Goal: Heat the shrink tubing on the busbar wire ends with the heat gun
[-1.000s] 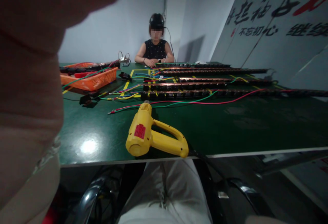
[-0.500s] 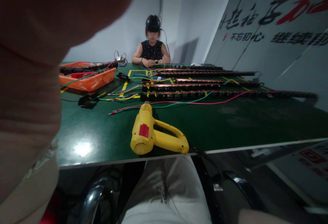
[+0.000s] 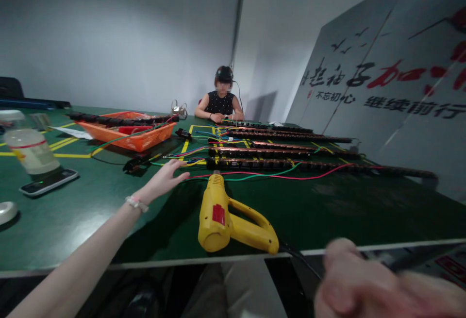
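My left hand [image 3: 163, 180] reaches over the table among the ends of the coloured wires [image 3: 192, 152], its fingers stretched out and thumb apart. It seems to hold nothing; whether it touches the wires I cannot tell. Close to the camera at lower right is my right hand [image 3: 382, 286], smeared by motion, its fingers not clear. Between the hands a yellow heat gun [image 3: 214, 216] lies on the green tabletop, nozzle pointing away and handle to the right. Behind it runs a long black-wrapped wire harness [image 3: 251, 164], with a red wire [image 3: 313, 178] and a green wire alongside.
An orange basket [image 3: 145, 138] holds more harness at left. A bottle [image 3: 31, 150], a phone [image 3: 49, 183] and a white tape roll [image 3: 7, 212] lie far left. Several more harnesses stretch to the right. Across the table sits a person [image 3: 220, 102]. The table's front edge [image 3: 163, 261] is near.
The hand that filled the left side close to the camera is gone from there; my left hand now reaches over the table. My right hand has come up at lower right. The view has tilted upward.
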The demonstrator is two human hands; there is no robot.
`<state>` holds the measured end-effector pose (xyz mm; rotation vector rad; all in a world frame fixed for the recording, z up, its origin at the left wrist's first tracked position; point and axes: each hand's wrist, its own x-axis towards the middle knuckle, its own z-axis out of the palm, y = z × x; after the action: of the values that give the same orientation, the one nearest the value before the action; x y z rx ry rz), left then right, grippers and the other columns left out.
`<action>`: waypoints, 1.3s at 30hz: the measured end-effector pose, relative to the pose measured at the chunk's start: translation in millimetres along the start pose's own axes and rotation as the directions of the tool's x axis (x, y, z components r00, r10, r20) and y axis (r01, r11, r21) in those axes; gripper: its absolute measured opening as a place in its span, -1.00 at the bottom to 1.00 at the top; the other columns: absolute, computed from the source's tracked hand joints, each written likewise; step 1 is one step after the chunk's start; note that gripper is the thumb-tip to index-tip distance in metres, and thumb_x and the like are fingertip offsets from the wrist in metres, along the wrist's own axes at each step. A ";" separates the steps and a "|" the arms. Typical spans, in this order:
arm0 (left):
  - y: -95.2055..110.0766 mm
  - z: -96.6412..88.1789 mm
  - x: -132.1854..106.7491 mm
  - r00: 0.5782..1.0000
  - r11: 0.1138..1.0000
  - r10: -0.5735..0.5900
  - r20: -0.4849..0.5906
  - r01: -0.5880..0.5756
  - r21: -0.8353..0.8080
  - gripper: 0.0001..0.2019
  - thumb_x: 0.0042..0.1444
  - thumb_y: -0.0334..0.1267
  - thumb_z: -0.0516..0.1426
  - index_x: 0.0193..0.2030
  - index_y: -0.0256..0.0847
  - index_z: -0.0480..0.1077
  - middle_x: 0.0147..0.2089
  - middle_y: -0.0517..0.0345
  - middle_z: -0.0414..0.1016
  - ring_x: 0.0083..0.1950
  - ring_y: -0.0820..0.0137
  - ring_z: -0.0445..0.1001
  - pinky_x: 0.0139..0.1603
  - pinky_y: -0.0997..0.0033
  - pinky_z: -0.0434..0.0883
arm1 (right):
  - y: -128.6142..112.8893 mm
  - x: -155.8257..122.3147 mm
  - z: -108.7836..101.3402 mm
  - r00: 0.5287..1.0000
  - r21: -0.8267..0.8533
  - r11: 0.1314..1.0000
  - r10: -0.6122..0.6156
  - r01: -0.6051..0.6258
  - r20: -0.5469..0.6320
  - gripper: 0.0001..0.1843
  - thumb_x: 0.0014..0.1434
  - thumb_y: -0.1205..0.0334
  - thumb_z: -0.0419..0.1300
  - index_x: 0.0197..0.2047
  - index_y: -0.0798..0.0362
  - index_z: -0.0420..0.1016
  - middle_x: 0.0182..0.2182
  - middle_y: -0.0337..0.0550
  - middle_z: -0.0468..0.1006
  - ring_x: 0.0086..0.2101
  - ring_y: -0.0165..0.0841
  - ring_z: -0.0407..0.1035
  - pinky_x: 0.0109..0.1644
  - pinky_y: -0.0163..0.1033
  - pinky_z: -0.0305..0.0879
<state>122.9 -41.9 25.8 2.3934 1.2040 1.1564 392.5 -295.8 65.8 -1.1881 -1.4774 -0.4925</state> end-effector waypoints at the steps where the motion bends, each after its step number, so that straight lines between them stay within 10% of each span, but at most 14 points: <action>1: -23.0 9.7 -2.5 0.997 0.997 -0.073 0.035 0.072 0.032 -0.53 0.02 0.09 0.14 -0.08 -0.25 0.46 -0.06 -0.09 0.45 -0.01 0.14 0.44 0.03 0.15 0.39 | -0.3 0.9 15.0 0.999 0.068 0.997 0.029 -0.026 -0.046 -0.81 0.33 0.21 -0.02 -0.06 0.05 0.33 -0.40 -0.26 0.41 -0.55 -0.50 0.30 -0.45 -0.29 0.31; 4: -62.7 23.5 -8.5 0.980 0.989 -0.110 0.168 0.091 0.114 -0.63 0.01 0.05 0.14 -0.22 -0.19 0.49 -0.14 -0.02 0.49 -0.09 0.20 0.45 -0.01 0.23 0.38 | 3.8 -4.7 55.6 0.989 0.313 0.938 0.151 -0.147 0.014 -0.89 0.28 0.36 0.02 -0.20 0.00 0.35 -0.63 -0.40 0.32 -0.66 -0.52 0.23 -0.54 -0.37 0.21; 8: -63.8 22.4 -8.3 0.981 0.987 -0.093 0.170 0.069 0.143 -0.76 0.06 -0.04 0.08 -0.35 -0.14 0.45 -0.22 0.08 0.50 -0.13 0.26 0.44 -0.06 0.30 0.35 | 20.9 -22.2 85.4 0.950 0.153 0.985 0.029 -0.080 0.309 -0.81 0.30 0.24 0.00 -0.22 0.01 0.44 -0.35 -0.22 0.52 -0.30 -0.41 0.42 -0.23 -0.29 0.31; 12: -59.3 23.2 -7.0 0.979 0.989 -0.145 0.145 0.139 0.052 -0.73 0.09 -0.03 0.04 -0.31 -0.18 0.39 -0.28 0.11 0.48 -0.25 0.32 0.42 -0.18 0.36 0.34 | 32.4 -34.0 92.7 0.811 -0.071 0.993 0.120 -0.097 0.572 -0.62 0.32 0.07 -0.12 0.01 0.02 0.39 -0.14 -0.11 0.50 -0.14 -0.25 0.38 -0.11 -0.12 0.30; 16: -56.9 24.1 -8.4 0.977 0.976 -0.198 0.075 0.203 -0.076 -0.67 0.14 0.02 -0.01 -0.29 -0.22 0.36 -0.32 0.13 0.45 -0.31 0.38 0.38 -0.27 0.42 0.31 | 28.0 -28.7 90.5 0.646 -0.161 0.982 0.188 -0.102 0.739 -0.21 0.03 -0.24 0.17 0.18 0.14 0.27 -0.03 0.05 0.44 -0.05 -0.05 0.32 0.03 0.06 0.23; 23: -56.1 23.3 -10.5 0.971 0.970 -0.235 0.045 0.237 -0.056 -0.64 0.12 0.05 0.02 -0.31 -0.24 0.41 -0.35 0.15 0.46 -0.35 0.41 0.35 -0.30 0.45 0.26 | 8.9 -4.5 94.4 0.500 -0.181 0.973 0.231 -0.147 0.835 0.27 -0.32 -0.13 0.41 0.36 0.01 -0.13 -0.08 -0.04 0.44 -0.12 -0.10 0.33 0.00 0.00 0.24; 39: -60.2 25.3 -7.6 0.941 0.944 -0.328 0.080 0.330 -0.006 -0.48 0.14 0.16 -0.15 -0.47 -0.23 0.36 -0.51 0.16 0.39 -0.42 0.36 0.30 -0.40 0.44 0.21 | -35.4 -28.2 140.3 0.498 -0.026 0.998 -0.007 0.060 0.867 0.50 -0.47 -0.42 0.34 0.38 0.14 -0.21 -0.19 0.09 0.42 -0.26 -0.06 0.34 -0.15 0.09 0.32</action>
<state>103.8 -5.6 -25.6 2.0933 1.4871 0.9549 289.9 -206.0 9.9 -1.5577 -2.3679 0.1269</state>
